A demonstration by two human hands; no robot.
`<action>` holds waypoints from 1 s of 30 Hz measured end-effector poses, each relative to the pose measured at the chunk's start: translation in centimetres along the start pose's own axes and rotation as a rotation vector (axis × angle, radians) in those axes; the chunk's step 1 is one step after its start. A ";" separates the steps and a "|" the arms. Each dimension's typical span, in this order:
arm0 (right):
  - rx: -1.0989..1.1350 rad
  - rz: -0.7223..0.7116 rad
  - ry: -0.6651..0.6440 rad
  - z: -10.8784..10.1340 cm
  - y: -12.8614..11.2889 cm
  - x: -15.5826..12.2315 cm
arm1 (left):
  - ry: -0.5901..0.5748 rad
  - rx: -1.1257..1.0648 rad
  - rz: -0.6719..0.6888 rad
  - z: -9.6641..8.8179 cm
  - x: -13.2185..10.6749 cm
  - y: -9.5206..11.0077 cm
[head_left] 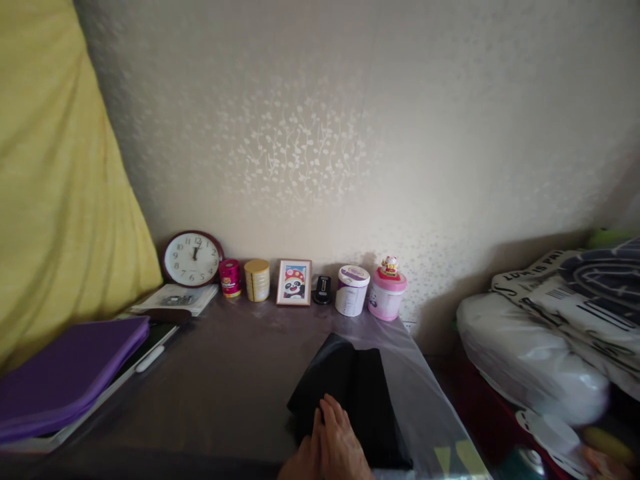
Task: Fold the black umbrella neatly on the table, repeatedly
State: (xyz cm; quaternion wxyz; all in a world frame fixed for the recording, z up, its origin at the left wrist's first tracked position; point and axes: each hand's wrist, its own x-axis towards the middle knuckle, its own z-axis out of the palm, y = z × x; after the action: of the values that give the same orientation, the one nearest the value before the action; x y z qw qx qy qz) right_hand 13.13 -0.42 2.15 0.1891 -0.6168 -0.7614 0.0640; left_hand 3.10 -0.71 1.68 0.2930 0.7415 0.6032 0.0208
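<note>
A black, smooth-looking folded sheet (373,400) lies near the front right of the table; I cannot tell whether it is cloth or a bag. Its left part slants up to a point and a crease runs down the middle. My left hand (304,457) is at its lower left edge, fingers closed and partly covered by the other hand. Close beside it, touching, my right hand (344,440) has its fingers pressed together on the black material. The fingertips of both meet at the fold, and what lies between them is partly hidden.
Along the wall stand a clock (194,259), a pink tin (230,279), a yellow canister (257,280), a panda picture frame (294,283), a white tub (353,291) and a pink tub (387,297). A purple folder (70,373) lies left; a stuffed white bag (530,353) sits right.
</note>
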 end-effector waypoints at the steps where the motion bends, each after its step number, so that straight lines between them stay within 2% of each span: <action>1: -0.017 0.041 0.000 0.8 0.1 -0.4 | -0.004 -0.011 -0.019 0.4 0.2 0.2; 4: -0.050 0.137 0.059 1.6 0.3 -0.1 | -0.015 -0.049 -0.056 0.7 0.5 0.6; 7: -0.086 0.159 0.110 0.6 0.3 1.6 | -0.040 -0.043 -0.045 0.5 0.3 0.7; 12: -0.152 0.197 0.101 -0.9 0.2 5.5 | -0.014 0.031 -0.028 0.7 0.1 0.7; 20: -0.185 0.204 0.097 -0.5 1.3 10.7 | -0.006 0.021 -0.076 0.8 0.1 0.9; 26: -0.223 0.222 0.028 -0.6 3.1 13.6 | -0.086 -0.010 -0.101 -0.5 -0.5 1.5; 30: -0.160 0.247 0.055 -1.0 3.3 14.3 | -0.154 -0.009 -0.127 -1.1 -0.8 1.7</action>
State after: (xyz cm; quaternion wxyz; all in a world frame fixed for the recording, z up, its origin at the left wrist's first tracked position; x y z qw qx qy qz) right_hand 14.09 13.97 4.93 0.1506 -0.7206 -0.6768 0.0089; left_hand 3.96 -1.14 3.61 0.3427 0.6999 0.6245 -0.0523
